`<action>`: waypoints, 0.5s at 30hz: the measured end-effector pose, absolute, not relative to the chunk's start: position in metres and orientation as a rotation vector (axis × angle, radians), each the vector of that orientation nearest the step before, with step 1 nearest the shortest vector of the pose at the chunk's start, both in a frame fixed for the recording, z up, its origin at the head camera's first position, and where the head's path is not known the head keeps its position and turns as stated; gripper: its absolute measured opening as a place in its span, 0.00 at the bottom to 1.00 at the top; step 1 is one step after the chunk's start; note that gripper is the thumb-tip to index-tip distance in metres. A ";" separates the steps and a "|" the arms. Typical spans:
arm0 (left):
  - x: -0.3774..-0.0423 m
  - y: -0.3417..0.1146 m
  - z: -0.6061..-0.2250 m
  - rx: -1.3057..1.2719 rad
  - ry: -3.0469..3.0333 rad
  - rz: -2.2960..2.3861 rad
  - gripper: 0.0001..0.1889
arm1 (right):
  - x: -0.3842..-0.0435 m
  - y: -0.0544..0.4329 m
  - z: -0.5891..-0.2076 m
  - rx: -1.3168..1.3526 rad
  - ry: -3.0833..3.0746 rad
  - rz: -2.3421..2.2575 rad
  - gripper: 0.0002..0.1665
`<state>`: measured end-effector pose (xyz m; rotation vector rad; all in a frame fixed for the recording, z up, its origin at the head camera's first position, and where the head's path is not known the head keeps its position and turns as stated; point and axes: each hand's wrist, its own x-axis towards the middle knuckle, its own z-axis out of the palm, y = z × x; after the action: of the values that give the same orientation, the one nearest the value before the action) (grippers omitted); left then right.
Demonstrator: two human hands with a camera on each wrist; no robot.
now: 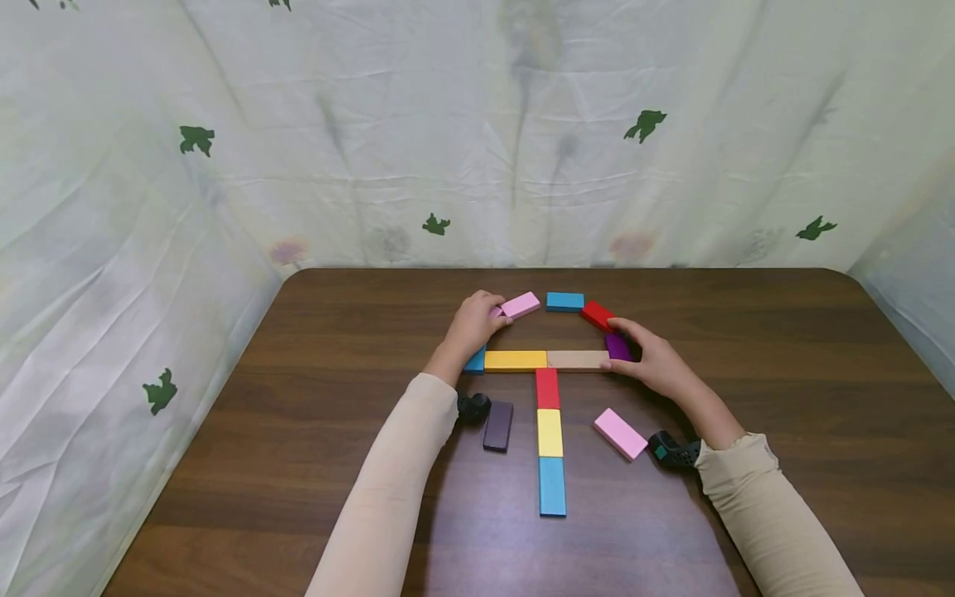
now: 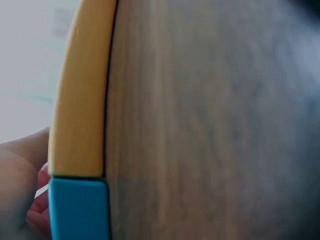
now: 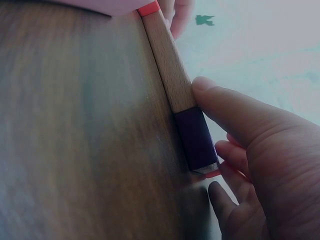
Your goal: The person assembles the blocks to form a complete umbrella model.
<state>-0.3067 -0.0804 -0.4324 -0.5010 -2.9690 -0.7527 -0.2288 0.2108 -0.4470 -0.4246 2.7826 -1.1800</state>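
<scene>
My left hand (image 1: 470,327) is at the upper left of a block outline, its thumb and fingertips pinching a pink block that they mostly hide. Touching that one is another pink block (image 1: 521,306). At the right corner my right hand (image 1: 660,365) grips a purple block (image 1: 618,347), thumb at its near end by the plain wood block (image 3: 172,67), fingers at its far end by a red block (image 1: 597,316). A yellow-orange block (image 1: 515,361) and a partly covered blue block (image 2: 80,210) continue the crossbar leftward. A blue block (image 1: 564,302) lies at the top.
Below the crossbar runs a stem of a red block (image 1: 547,388), a yellow block (image 1: 550,433) and a blue block (image 1: 552,487). A dark purple block (image 1: 498,427) lies loose to its left, a pink block (image 1: 620,434) to its right. A pale curtain (image 1: 477,166) hangs behind the table (image 1: 261,464).
</scene>
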 end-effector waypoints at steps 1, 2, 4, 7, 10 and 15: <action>-0.307 -0.080 -0.433 -0.502 -2.966 -0.748 0.21 | -0.229 0.211 -0.447 -0.426 2.784 -1.180 0.48; -0.307 -0.080 -0.433 -0.504 -2.962 -0.744 0.21 | -0.229 0.211 -0.447 -0.427 2.786 -1.179 0.48; -0.307 -0.079 -0.434 -0.510 -2.955 -0.733 0.20 | -0.229 0.211 -0.447 -0.431 2.785 -1.182 0.48; -0.307 -0.078 -0.435 -0.517 -2.948 -0.739 0.20 | -0.229 0.211 -0.447 -0.431 2.783 -1.186 0.48; -0.307 -0.077 -0.435 -0.508 -2.950 -0.756 0.20 | -0.229 0.211 -0.447 -0.427 2.780 -1.186 0.48; -0.305 -0.074 -0.434 -0.486 -2.959 -0.774 0.20 | -0.229 0.211 -0.447 -0.427 2.783 -1.181 0.48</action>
<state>-0.3052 -0.0740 -0.4335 -0.4859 -2.9587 -0.7736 -0.2287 0.2110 -0.4472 -0.4268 2.7830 -1.1813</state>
